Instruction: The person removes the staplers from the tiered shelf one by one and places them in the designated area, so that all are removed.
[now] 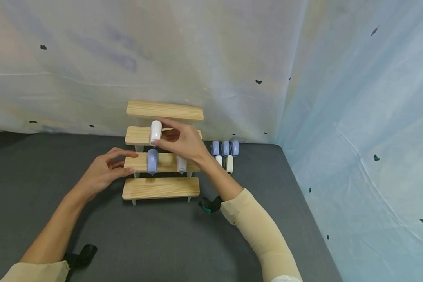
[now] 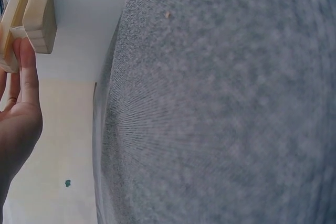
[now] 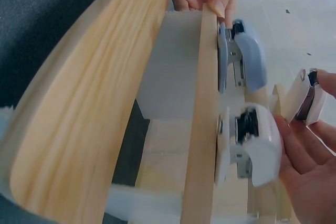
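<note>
A four-tier wooden display rack [image 1: 160, 187] with pale supports stands near the back of the table. My right hand [image 1: 187, 143] pinches a small white stapler [image 1: 156, 132] between thumb and fingers, in front of the second tier from the top. At the left end of the tier below, my left hand [image 1: 100, 170] grips the board, thumb along its front edge. That tier holds a blue stapler [image 1: 152, 160] left of centre and another white stapler [image 1: 181, 164] toward the right. In the right wrist view the blue stapler [image 3: 252, 59] stands beyond the white one [image 3: 260, 145].
Right of the rack, three blue staplers [image 1: 225, 148] line up on the dark grey tabletop [image 1: 155, 243]. In front of them lie a white stapler [image 1: 219, 159] and a cream stapler [image 1: 229, 163]. Pale sheeting [image 1: 211, 51] hangs behind the table and along its right side.
</note>
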Demonstrator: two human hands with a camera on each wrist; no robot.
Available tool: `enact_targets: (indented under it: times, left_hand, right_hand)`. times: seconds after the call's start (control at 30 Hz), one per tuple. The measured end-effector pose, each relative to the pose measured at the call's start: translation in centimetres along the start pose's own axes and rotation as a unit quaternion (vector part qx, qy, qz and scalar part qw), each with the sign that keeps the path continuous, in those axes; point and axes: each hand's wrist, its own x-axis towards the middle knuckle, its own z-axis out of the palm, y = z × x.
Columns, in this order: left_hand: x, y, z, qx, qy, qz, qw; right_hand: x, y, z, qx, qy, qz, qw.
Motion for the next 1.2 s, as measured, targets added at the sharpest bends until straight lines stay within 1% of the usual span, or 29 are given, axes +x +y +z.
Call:
enact_targets:
  times: [0.1, 0.33, 0.53, 0.7, 0.8, 0.93, 1.1, 1.2]
  left_hand:
    - [0.0, 0.1, 0.1, 0.002, 0.002, 0.003, 1.0]
    - [0.0, 0.2, 0.5, -0.001, 0.0, 0.007, 1.0]
    - [0.0, 0.2, 0.5, 0.001, 0.003, 0.012, 0.9999]
    - [0.0, 0.1, 0.3, -0.008, 0.0, 0.013, 0.9999]
    - [0.1, 0.1, 0.3, -0.011, -0.002, 0.011, 0.9999]
    - [0.1, 0.1, 0.4, -0.007, 0.001, 0.01, 0.9999]
    - [0.3, 0.0, 0.3, -0.003, 0.002, 0.007, 1.0]
    - [0.4, 0.1, 0.2, -0.002, 0.0, 0.003, 1.0]
  right_hand:
    - [-0.2, 0.2, -0.5, 0.009, 0.004, 0.006, 0.9999]
    - [-1.4, 0.9, -1.8, 0.029, 0.012, -0.013, 0.9994]
    - [-2.4, 1.5, -2.7, 0.049, -0.002, -0.012, 0.9987]
    - [-3.2, 2.0, -3.8, 0.03, 0.01, -0.008, 0.9995]
    - [-3.7, 2.3, -4.5, 0.016, 0.015, -0.013, 0.9997]
    - [-4.4, 2.5, -5.5, -0.012, 0.02, -0.016, 0.9996]
    - [-5.4, 3.0, -6.8, -0.018, 0.031, -0.015, 0.9992]
    - [-5.8, 3.3, -7.4, -0.031, 0.038, -0.018, 0.9986]
